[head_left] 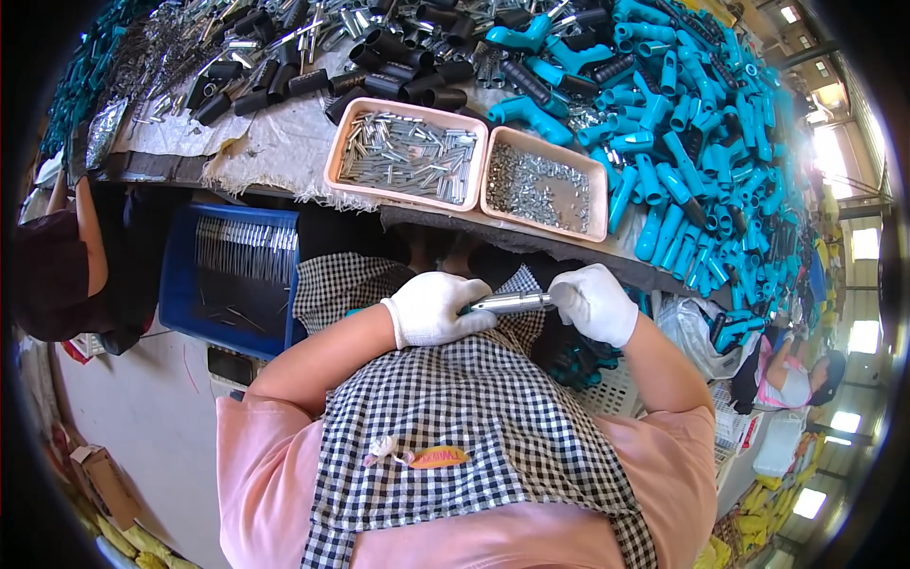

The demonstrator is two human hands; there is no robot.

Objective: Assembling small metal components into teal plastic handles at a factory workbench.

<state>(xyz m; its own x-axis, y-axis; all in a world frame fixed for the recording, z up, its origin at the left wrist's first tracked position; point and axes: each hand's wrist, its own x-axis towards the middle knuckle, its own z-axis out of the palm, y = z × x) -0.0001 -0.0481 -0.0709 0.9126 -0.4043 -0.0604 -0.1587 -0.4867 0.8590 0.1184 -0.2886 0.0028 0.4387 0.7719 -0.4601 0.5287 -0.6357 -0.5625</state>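
Observation:
In front of my apron, my left hand (436, 308), in a white glove, is closed around a shiny metal tube (512, 302). A bit of teal shows at that tube's left end, mostly hidden by the glove. My right hand (595, 302), also white-gloved, has its fingers pinched together at the tube's right end. What those fingers hold, if anything, is too small or hidden to make out. Beyond my hands, at the table edge, stand a peach tray (334, 156) of metal pins and a smaller peach tray (603, 204) of small metal parts.
Teal plastic handles (673, 171) lie heaped on the table's right. Black sleeves (398, 71) and loose metal parts cover its back. A blue crate (175, 284) of metal rods stands at my left. Another person's arm (90, 237) shows at far left; a person (791, 375) sits at far right.

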